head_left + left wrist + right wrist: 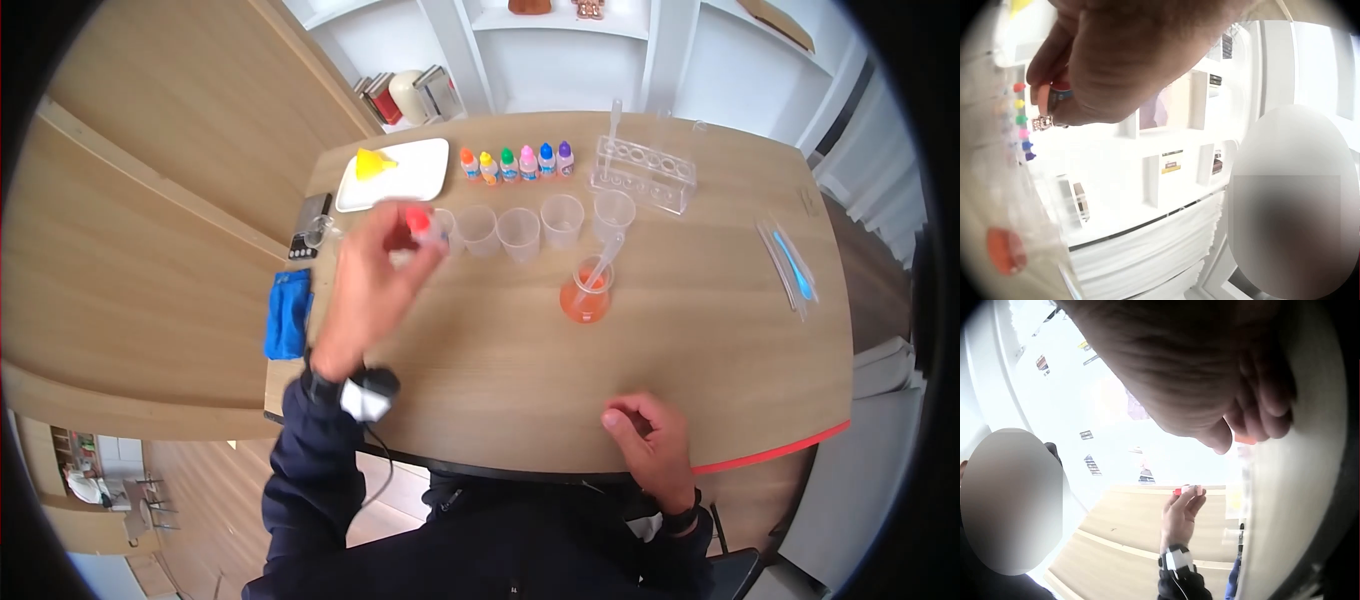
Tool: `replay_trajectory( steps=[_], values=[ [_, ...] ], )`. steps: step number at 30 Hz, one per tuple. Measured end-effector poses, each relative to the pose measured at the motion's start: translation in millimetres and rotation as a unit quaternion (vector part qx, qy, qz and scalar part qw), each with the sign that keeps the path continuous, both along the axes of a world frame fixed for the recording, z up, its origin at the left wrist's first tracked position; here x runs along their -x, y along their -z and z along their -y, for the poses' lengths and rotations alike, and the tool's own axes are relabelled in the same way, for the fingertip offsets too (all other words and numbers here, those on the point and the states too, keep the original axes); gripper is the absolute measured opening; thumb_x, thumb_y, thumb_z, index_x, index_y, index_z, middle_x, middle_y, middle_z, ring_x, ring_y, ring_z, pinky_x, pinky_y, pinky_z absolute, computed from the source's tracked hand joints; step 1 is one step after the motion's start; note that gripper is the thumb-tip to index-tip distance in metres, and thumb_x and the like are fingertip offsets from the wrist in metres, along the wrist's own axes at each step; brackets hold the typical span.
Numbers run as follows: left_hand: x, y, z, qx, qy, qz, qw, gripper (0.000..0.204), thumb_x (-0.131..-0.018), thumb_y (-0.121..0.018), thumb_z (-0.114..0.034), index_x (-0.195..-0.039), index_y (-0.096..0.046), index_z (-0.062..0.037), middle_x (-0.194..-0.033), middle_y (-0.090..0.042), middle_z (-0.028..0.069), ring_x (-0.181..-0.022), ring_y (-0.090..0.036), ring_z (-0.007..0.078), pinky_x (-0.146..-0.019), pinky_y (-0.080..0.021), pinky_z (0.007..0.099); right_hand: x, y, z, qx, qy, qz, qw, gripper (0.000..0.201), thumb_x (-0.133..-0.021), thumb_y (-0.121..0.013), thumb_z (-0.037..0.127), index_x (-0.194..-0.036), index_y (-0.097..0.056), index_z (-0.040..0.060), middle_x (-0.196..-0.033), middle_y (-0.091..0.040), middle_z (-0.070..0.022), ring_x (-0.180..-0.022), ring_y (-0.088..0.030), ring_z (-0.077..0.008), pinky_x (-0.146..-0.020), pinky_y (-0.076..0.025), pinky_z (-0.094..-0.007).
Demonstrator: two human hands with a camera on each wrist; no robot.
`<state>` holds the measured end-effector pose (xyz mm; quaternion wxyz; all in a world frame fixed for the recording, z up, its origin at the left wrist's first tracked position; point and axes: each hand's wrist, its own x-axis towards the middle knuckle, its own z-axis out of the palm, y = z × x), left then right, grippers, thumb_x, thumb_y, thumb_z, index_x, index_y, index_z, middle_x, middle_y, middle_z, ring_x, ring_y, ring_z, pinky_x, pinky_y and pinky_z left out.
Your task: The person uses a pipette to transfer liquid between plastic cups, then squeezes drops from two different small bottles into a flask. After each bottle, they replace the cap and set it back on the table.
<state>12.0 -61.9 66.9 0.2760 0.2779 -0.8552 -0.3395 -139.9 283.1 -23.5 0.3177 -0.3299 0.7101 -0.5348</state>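
Note:
My left hand [375, 275] pinches a small red-capped dropper bottle [424, 226] between thumb and fingers, raised over the left end of the row of clear plastic cups [518, 235]. The same bottle [1190, 490] shows in the right wrist view, held up with its red cap to the left. My right hand [650, 445] lies by the table's front edge, fingers loosely curled and holding nothing. Ahead of it stands a conical flask [585, 300] of orange liquid with a plastic pipette [606, 256] leaning in its neck.
Several dropper bottles [528, 162] with coloured caps line the back. A white tray [420, 195] bears a yellow funnel [372, 163]. A clear test tube rack [643, 175] stands back right, stirring sticks [795, 265] lie right. At left are a scale [309, 225] and blue cloth [288, 315].

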Motion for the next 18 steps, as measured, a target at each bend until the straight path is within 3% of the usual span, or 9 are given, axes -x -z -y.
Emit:
replay_trajectory(
  steps=[4, 9, 13, 16, 18],
  values=[
    [44.5, -2.1, 82.5, 0.107, 0.018, 0.053, 0.993, 0.030, -0.093, -0.086, -0.015, -0.114, -0.073, 0.0018, -0.097, -0.074, 0.0096, -0.091, -0.072, 0.0179, -0.084, -0.059, 0.0352, -1.2, 7.4, 1.0, 0.020, 0.023, -0.017, 0.999, 0.014, -0.100, -0.082, 0.012, -0.102, -0.077, -0.0012, -0.084, -0.073, -0.0081, -0.072, -0.067, -0.0129, -0.067, -0.052, -0.0282],
    [85.4, 23.4, 134.8, 0.131, 0.028, 0.154, 0.979, 0.032, -0.088, -0.089, -0.020, -0.108, -0.075, 0.0010, -0.098, -0.076, 0.0130, -0.092, -0.073, 0.0232, -0.085, -0.059, 0.0382, 0.9, 11.5, 0.1, 0.031, 0.030, -0.049, 0.998, 0.010, -0.098, -0.083, 0.009, -0.097, -0.078, 0.0002, -0.080, -0.071, -0.0077, -0.068, -0.065, -0.0132, -0.064, -0.050, -0.0289],
    [99.3, 45.9, 152.5, 0.135, 0.033, 0.171, 0.976, 0.033, -0.084, -0.087, -0.018, -0.109, -0.077, 0.0012, -0.096, -0.079, 0.0178, -0.093, -0.078, 0.0327, -0.083, -0.060, 0.0429, 1.6, 6.7, 1.3, 0.028, 0.033, -0.053, 0.998, 0.010, -0.098, -0.083, 0.009, -0.097, -0.078, 0.0009, -0.080, -0.071, -0.0083, -0.066, -0.064, -0.0148, -0.063, -0.050, -0.0298],
    [103.0, 55.7, 158.3, 0.092, 0.028, 0.204, 0.974, 0.039, -0.085, -0.092, -0.022, -0.114, -0.078, 0.0002, -0.101, -0.078, 0.0138, -0.099, -0.074, 0.0260, -0.088, -0.060, 0.0402, 2.6, 9.4, 1.1, 0.028, 0.030, -0.065, 0.997, 0.010, -0.097, -0.084, 0.009, -0.096, -0.078, 0.0014, -0.079, -0.071, -0.0094, -0.066, -0.065, -0.0179, -0.063, -0.050, -0.0313],
    [104.4, 58.0, 156.6, 0.090, 0.020, 0.225, 0.970, 0.040, -0.085, -0.092, -0.023, -0.115, -0.078, -0.0004, -0.103, -0.078, 0.0129, -0.101, -0.074, 0.0264, -0.091, -0.059, 0.0395, 3.2, 9.9, 1.8, 0.032, 0.030, -0.076, 0.996, 0.009, -0.096, -0.084, 0.009, -0.096, -0.079, 0.0017, -0.079, -0.071, -0.0101, -0.066, -0.066, -0.0201, -0.062, -0.051, -0.0322]
  ],
)
